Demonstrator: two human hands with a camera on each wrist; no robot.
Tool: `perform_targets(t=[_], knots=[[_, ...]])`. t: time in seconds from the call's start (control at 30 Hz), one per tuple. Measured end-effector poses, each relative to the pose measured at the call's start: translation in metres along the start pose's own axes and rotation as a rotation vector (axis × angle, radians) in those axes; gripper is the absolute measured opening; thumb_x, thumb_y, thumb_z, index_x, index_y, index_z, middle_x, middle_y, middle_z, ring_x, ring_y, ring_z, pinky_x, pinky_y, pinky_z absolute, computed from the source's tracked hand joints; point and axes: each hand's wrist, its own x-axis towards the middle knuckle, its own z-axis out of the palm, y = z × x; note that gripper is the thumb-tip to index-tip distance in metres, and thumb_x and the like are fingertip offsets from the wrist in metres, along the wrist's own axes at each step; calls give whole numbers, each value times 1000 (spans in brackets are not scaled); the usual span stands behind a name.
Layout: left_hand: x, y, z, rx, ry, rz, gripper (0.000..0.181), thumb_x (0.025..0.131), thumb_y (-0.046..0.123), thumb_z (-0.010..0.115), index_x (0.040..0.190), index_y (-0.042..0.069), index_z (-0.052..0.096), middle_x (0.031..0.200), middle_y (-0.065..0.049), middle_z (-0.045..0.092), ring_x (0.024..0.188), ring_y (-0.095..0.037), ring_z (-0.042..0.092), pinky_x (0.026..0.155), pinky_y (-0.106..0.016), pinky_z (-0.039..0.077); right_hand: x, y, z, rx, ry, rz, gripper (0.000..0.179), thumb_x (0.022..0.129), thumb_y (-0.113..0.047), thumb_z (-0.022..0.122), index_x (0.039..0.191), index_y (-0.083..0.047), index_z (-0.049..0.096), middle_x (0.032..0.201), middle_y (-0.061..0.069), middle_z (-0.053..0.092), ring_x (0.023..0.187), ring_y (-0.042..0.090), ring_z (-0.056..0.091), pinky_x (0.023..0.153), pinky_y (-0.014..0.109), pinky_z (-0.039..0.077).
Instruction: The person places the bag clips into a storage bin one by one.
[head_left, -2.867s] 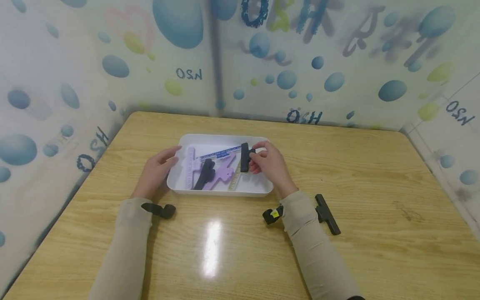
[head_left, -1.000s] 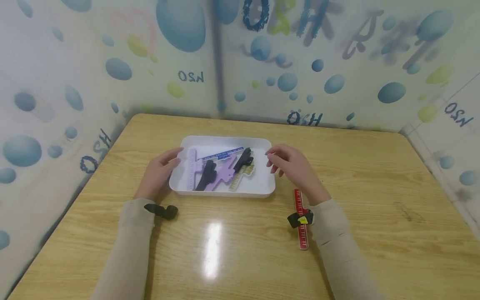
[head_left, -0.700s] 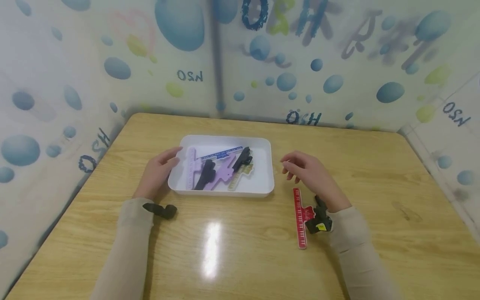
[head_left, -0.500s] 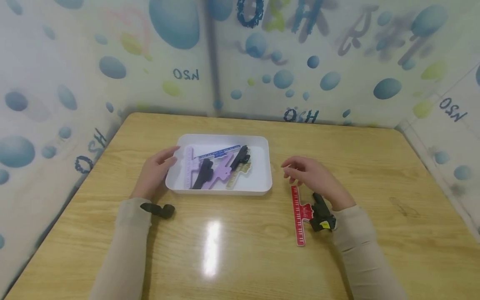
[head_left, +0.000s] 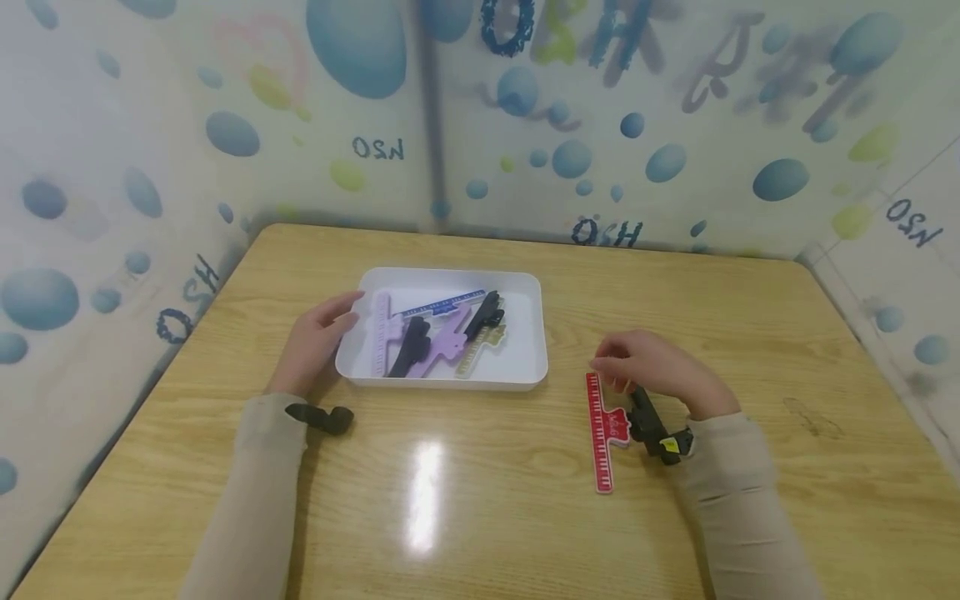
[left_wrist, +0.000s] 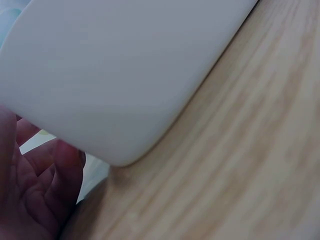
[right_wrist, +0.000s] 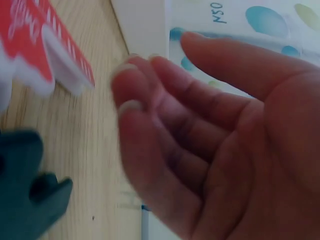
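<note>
A white tray [head_left: 525,367] holds several ruler-edged clips: a lilac clip [head_left: 382,333], a second lilac clip [head_left: 447,344], a blue clip [head_left: 450,303], a yellowish clear clip [head_left: 471,354], a black clip [head_left: 412,346] and another black clip [head_left: 483,317]. Against the tray's left end rests my left hand [head_left: 312,343], fingers relaxed; the left wrist view has them beside its white wall [left_wrist: 115,75]. My right hand [head_left: 645,362] holds nothing, fingers loosely bent, over the far end of a red clip [head_left: 600,433]. A black clip [head_left: 647,421] lies partly under that hand and wrist.
The wooden table [head_left: 510,500] meets a painted wall [head_left: 480,150] at the back, with more wall on both sides. A wrist camera is strapped at each sleeve cuff. Light glares off the tabletop in front of the tray.
My right hand let go of a black clip inside the tray, then moved out to the right and toward me, over the red clip. My left hand has stayed at the tray.
</note>
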Motion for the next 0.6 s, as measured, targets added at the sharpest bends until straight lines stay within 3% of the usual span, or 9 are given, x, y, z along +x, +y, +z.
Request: perform_targets(t=[0.3, 0.6], knots=[[-1, 0, 0, -9, -2, 8, 39, 90, 42, 48, 128, 34, 47, 136, 2, 40, 125, -16, 31, 101, -43, 26, -3, 5, 1, -96, -73, 97, 26, 91, -29, 50, 81, -8, 60, 64, 4, 59, 59, 17, 57, 56, 31, 48], [-2, 1, 0, -12, 0, 5, 38, 90, 42, 47, 127, 35, 47, 136, 2, 39, 125, -16, 31, 101, -43, 26, 3, 4, 11, -91, -96, 119, 21, 84, -29, 60, 79, -9, 60, 67, 3, 59, 59, 16, 55, 55, 29, 47]])
